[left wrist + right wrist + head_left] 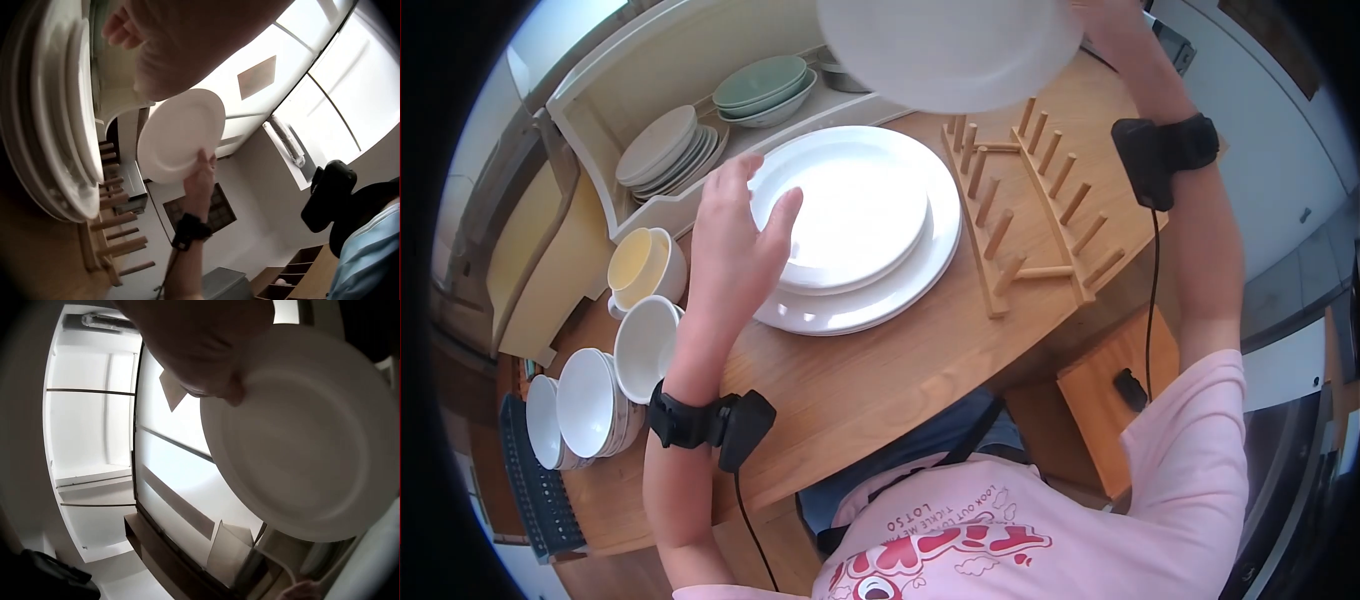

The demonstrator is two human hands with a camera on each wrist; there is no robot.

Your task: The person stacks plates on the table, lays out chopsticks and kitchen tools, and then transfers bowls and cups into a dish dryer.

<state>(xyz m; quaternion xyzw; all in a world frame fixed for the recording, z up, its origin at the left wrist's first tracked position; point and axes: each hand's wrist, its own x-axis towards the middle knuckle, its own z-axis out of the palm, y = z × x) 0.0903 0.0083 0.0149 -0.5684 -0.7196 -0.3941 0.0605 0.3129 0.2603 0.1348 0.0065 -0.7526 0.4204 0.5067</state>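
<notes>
My right hand (1112,28) holds a white plate (950,50) up at the top of the head view, gripping it by the rim. Its thumb (235,392) lies on the plate's face in the right wrist view, while the fingers behind are hidden. Below the raised plate stands a wooden dish rack (1040,215) with two rows of upright pegs. My left hand (745,225) hovers at the left edge of a stack of white plates (850,210), thumb and fingers apart with nothing between them. Smaller plates in that stack rest on larger ones.
Left of the stack, white bowls (590,400) and yellow-lined cups (640,268) stand on the wooden table (850,390). Behind, a cream shelf (615,130) holds small plates (662,150) and green bowls (762,85). A dark blue rack (535,490) sits at the left edge.
</notes>
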